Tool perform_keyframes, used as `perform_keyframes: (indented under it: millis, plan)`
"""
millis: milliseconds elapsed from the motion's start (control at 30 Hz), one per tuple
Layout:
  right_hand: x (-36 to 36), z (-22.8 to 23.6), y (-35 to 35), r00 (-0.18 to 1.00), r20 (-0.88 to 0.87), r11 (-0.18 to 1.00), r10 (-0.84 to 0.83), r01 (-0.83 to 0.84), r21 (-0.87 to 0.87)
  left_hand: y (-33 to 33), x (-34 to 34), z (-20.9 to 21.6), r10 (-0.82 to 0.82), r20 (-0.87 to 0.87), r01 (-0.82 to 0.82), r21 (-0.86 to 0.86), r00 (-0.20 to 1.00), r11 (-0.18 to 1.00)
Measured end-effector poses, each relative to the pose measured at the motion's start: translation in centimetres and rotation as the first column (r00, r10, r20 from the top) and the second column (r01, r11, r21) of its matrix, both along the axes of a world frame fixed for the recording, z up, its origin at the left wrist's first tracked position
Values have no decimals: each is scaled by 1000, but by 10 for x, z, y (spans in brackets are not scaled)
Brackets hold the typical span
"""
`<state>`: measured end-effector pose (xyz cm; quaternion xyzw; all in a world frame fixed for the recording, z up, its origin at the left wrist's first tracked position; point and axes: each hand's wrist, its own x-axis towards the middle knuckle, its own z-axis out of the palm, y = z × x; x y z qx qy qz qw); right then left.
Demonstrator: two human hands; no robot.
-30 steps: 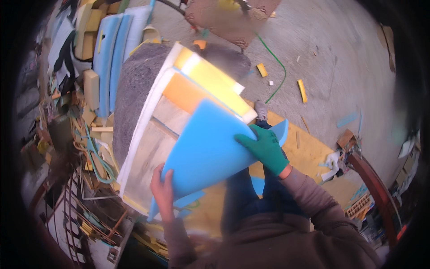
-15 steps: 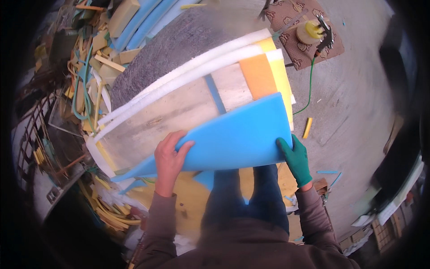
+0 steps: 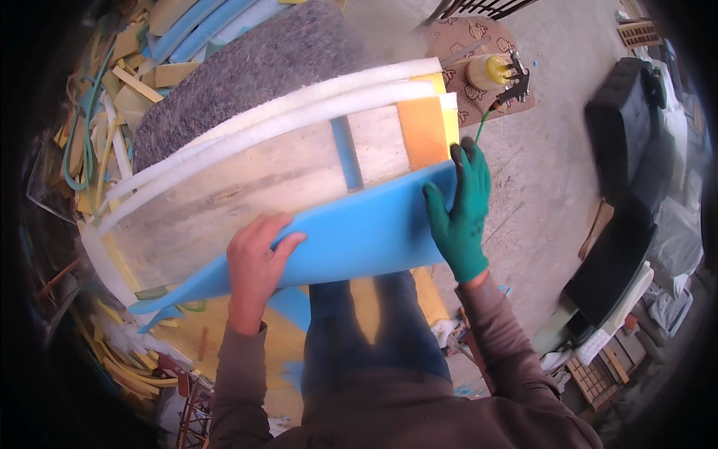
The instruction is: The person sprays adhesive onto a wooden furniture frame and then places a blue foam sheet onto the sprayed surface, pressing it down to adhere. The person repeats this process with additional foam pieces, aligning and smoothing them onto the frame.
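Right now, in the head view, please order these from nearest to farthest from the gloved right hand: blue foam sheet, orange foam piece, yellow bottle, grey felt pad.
From the right hand:
1. Blue foam sheet: under its fingers.
2. Orange foam piece: just above, on the board.
3. Yellow bottle: farther up, on the floor mat.
4. Grey felt pad: far upper left.

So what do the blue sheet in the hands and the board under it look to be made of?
The blue sheet looks like soft foam: matte, even in colour, and it bends under the bare left hand and the green-gloved right hand. The board looks like bare, unfinished wood, pale with grain streaks. The white strips along its far edge are probably foam too.
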<state>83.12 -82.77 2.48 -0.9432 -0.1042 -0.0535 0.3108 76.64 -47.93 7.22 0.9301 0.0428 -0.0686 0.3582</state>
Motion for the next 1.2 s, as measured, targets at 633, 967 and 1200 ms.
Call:
perform_keyframes:
  millis: [633,967,1200]
  plan:
    - [9,-28,29,999,-34,966,12,-21,-259,0,6,-16,33,4,-33,9,999,999]
    - [-15,-31,113,995,-66,964,74,-88,-251,4,6,-16,41,-69,-40,11,997,999]
    - [-13,-35,110,997,23,970,74,-67,-235,63,-42,25,-67,-170,82,84,983,993]
